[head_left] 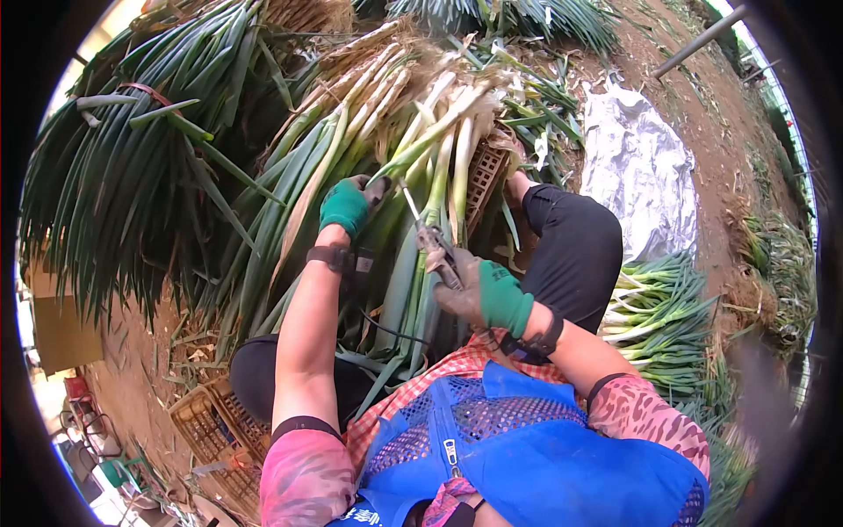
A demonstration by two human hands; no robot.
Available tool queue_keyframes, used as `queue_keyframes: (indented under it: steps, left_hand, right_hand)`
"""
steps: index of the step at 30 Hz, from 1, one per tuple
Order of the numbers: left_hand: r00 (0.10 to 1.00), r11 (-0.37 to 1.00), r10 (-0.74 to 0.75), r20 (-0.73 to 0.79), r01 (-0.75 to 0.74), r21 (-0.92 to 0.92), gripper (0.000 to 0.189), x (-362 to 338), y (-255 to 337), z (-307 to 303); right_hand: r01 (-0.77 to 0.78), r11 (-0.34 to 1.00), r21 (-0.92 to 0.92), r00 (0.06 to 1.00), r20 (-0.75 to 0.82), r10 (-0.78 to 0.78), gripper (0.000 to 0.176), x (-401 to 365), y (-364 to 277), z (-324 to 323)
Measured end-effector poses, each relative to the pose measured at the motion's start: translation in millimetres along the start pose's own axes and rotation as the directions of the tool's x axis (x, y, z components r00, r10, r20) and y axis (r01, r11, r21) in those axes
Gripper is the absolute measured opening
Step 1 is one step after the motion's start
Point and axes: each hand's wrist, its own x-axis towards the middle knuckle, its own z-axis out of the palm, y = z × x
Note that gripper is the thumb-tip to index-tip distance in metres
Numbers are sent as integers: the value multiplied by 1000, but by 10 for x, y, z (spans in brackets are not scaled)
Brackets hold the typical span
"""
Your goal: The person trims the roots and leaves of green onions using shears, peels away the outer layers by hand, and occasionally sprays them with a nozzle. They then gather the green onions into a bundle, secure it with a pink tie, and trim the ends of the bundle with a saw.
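Note:
My left hand (345, 207), in a green glove, grips a stalk in a bundle of long green onions (413, 149) that lies across my lap, white stems and roots pointing away from me. In its dirty green glove, my right hand (479, 290) is closed on a small knife (423, 230). The thin blade points up against the stalks, just right of my left hand. My black trouser legs (571, 250) show on either side of the bundle.
A big heap of dark green onion leaves (132, 176) fills the left. A brown plastic crate (488, 174) sits under the stems. To the right lie a silver sheet (641, 167) and a pile of trimmed onions (663, 312). A woven basket (211, 426) stands at lower left.

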Motion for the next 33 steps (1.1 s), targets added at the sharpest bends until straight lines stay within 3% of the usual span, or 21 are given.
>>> queue_keyframes:
  steps: [4, 7, 11, 15, 18, 19, 21, 23, 25, 27, 31, 33]
  left_hand:
    - [994, 994, -111, 16, 111, -11, 52, 37, -116, 58]
    - [994, 989, -111, -10, 112, 97, 54, 64, -151, 110]
    - [994, 992, -77, -79, 84, 93, 56, 78, -220, 157]
    - [993, 985, -113, -14, 114, 133, 58, 154, -321, 186]
    - [985, 971, -169, 37, 159, 180, 60, 166, -363, 176]
    - [985, 971, -167, 44, 157, 178, 61, 165, -389, 187]
    - [984, 973, -169, 56, 158, 168, 62, 158, -430, 225]
    - [983, 974, -175, 63, 164, 153, 63, 165, -457, 258]
    - [981, 978, -180, 69, 171, 116, 63, 177, -501, 302]
    - [979, 980, -188, 82, 182, 83, 64, 150, -491, 296]
    - [977, 982, -188, 96, 185, 34, 62, 60, -428, 275]
    - [978, 984, -180, 103, 178, 25, 62, 48, -427, 277]
  right_hand:
    - [-73, 995, 66, 993, -90, 79, 47, 162, 245, 90]
    - [-77, 997, 29, 995, -64, 79, 43, 209, 222, 140]
    - [-165, 978, -128, 984, -96, 153, 40, 310, 114, 126]
    - [-162, 982, -95, 974, -173, 144, 54, 842, 413, 43]
    - [-248, 963, -110, 947, -238, 217, 56, 1084, 295, -243]
    - [-152, 961, -230, 942, -328, 70, 48, 1242, 411, -226]
    - [-190, 968, -167, 930, -346, 123, 51, 1318, 463, -337]
    - [-180, 983, -34, 959, -229, 168, 52, 1153, 186, -385]
    - [-112, 974, -196, 984, -156, 82, 52, 940, 104, -312]
    - [-174, 960, -220, 984, -75, 161, 50, 777, 19, -236]
    - [-199, 957, -210, 977, -118, 178, 50, 754, 179, -115]
    - [-106, 954, -279, 988, -140, 69, 50, 978, 354, -139]
